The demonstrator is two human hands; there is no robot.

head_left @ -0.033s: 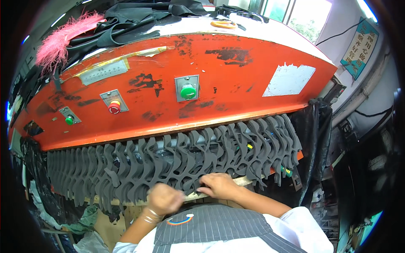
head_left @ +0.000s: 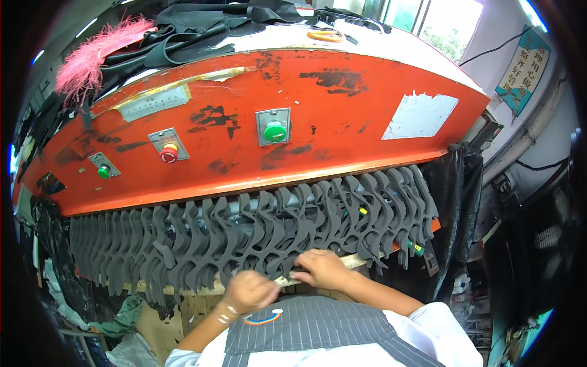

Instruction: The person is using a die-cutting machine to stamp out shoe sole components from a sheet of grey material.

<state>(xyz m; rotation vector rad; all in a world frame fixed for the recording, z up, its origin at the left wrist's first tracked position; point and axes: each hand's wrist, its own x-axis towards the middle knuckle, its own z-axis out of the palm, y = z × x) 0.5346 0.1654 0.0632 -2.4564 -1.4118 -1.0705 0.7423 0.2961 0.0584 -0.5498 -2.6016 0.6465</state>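
A dark grey cut-out sheet, foam-like and full of wavy holes, lies along the front of an orange-red machine, its strips hanging over the near edge. At that edge, right of the middle, my right hand has its bent fingers and thumb closed on a bit of the sheet's border. Just left of it and slightly nearer me is my left hand, curled closed, its fingertips blurred. Whatever it may hold is hidden. Under the sheet's front border a pale board edge shows between and beside my hands.
On the machine's front are a large green button, a red knob and a small green button. Black sheets and a pink fringed piece lie on top. Black plastic hangs at the right end.
My left hand has shifted slightly to the right and toward me. My right hand has barely moved. The sheet looks the same.
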